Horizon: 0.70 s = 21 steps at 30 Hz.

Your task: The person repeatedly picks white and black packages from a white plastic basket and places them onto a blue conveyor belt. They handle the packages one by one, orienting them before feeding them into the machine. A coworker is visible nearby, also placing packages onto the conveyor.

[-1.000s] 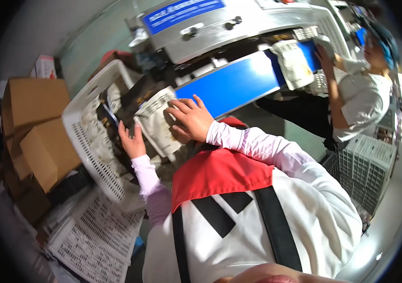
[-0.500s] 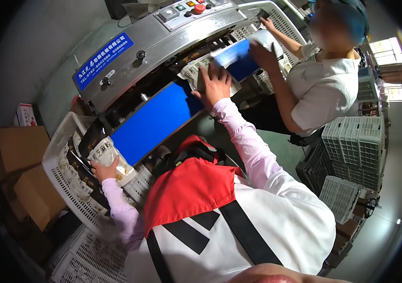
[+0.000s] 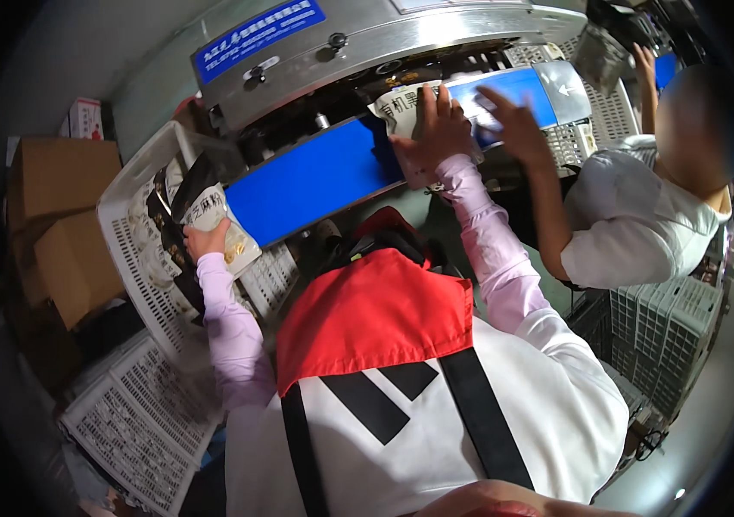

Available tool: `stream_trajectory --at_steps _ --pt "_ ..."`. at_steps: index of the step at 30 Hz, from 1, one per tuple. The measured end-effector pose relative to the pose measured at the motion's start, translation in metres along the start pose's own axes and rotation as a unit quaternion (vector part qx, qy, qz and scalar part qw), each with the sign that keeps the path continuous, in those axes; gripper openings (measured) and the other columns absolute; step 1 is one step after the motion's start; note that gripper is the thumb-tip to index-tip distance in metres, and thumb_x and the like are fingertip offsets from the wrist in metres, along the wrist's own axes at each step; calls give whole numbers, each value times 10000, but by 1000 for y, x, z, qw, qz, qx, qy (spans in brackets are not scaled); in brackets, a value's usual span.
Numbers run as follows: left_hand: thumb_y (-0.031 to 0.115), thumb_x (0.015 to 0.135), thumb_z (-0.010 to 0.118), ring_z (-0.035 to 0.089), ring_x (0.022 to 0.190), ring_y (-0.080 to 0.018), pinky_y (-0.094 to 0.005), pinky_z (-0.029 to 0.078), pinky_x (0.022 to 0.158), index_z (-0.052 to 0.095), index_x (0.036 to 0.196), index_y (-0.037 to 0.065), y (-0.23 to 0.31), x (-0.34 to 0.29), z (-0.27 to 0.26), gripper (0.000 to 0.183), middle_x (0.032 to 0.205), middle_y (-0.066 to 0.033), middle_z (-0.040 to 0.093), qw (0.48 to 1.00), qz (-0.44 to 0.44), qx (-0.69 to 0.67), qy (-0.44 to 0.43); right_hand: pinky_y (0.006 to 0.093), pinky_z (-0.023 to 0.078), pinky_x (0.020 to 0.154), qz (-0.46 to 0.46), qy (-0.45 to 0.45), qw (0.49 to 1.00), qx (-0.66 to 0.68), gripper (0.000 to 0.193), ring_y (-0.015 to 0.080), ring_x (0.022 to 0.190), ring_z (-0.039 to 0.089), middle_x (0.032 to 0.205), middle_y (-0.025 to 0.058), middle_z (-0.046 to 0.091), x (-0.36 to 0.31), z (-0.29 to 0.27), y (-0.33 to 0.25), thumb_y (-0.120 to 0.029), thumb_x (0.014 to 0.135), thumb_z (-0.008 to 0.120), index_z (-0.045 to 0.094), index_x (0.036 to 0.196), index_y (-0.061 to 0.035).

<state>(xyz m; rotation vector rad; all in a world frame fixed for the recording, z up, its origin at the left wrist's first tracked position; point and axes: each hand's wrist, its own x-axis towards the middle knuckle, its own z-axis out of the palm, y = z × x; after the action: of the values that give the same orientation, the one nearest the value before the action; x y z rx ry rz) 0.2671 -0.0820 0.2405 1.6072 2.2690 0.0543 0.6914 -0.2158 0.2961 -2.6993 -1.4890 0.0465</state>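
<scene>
My left hand (image 3: 206,240) grips the edge of a cream-and-black pouch (image 3: 238,244) that stands at the right side of a white crate (image 3: 141,267). Its thumb lies across the pouch's front. More black and pale pouches (image 3: 150,228) are packed beside it. On the blue conveyor belt (image 3: 311,177), my right hand (image 3: 438,133) rests with fingers spread over another pouch (image 3: 395,105), whose top edge is at the sealing machine (image 3: 436,36). The palm covers much of that pouch.
Right of the belt, a co-worker (image 3: 634,207) has one blurred hand (image 3: 518,129) near my right hand, the other raised by a dark pouch (image 3: 601,59). Cardboard boxes (image 3: 61,189) stand at left, a white crate (image 3: 139,422) at lower left, stacked crates (image 3: 668,336) at right.
My view has shifted, so the machine sits higher in it. The co-worker's near hand has come closer to my right hand. Both my hands remain on their pouches.
</scene>
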Motion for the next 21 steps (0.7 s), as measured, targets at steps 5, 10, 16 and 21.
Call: stream_trajectory --at_steps 5,10,16,21 --pt "451 536 830 539 1099 -421 -445 443 960 411 1230 -67 -15 -11 -4 961 1202 -299 518 999 -26 -7 24 492 403 970 -26 -10 999 43 1134 399 1260 403 1470 186 288 3 13 -17 -714 615 679 232 1466 -114" --pt "414 496 849 561 1038 -395 -441 496 877 416 1186 -34 -15 -18 -7 930 1139 -260 531 997 29 -22 68 469 451 930 -42 24 999 -15 1086 391 1232 440 1441 180 367 -5 18 -32 -714 625 676 296 1450 -118" --pt "285 517 855 538 1039 -435 -471 471 872 379 1162 -2 -33 -28 -30 851 1096 -281 529 991 22 -131 12 481 374 1008 -72 42 996 -1 1016 409 1259 406 1450 200 356 -17 20 -62 -665 687 669 303 1448 -101" --pt "229 532 821 511 1041 -427 -477 428 893 375 1235 -7 -65 -42 -31 866 1097 -256 529 973 70 -215 43 450 339 1050 -105 60 993 -6 1017 407 1285 377 1464 214 332 -22 28 -68 -649 696 677 294 1456 -93"
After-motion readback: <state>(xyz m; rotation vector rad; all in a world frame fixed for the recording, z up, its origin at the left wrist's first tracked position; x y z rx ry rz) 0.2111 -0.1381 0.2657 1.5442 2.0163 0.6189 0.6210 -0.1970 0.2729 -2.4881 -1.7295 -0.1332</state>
